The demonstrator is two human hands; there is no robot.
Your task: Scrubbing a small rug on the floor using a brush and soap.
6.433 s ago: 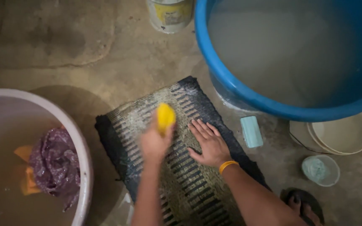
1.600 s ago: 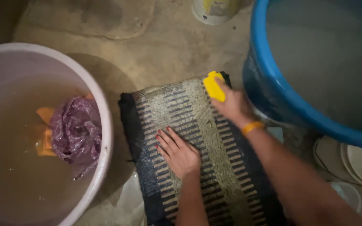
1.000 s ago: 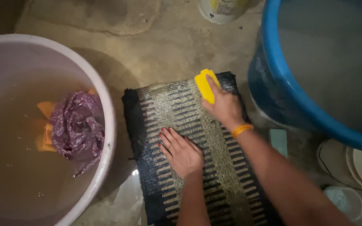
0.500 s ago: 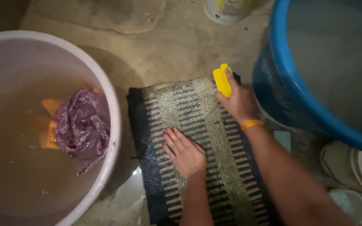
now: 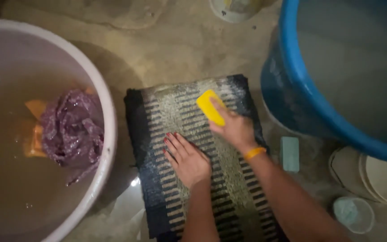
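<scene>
Two hands on striped mat, floor centre. Right hand fingers clamp yellow scrub brush at 12 o'clock; left hand spread flat. Scrubbing step; next stroke likely needs firm downward pressure.

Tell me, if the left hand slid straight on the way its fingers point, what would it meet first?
Probably only more of the striped mat, then its dark left border. The left hand points up-left, and the yellow brush looks off to the right.

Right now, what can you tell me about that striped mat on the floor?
The mat is a woven rectangle, pale in the middle with dark dashes in rows and dark edges. It looks wet and lies flat on the concrete floor between two tubs. The left hand presses flat on it; the right hand holds a yellow brush against it.
</scene>
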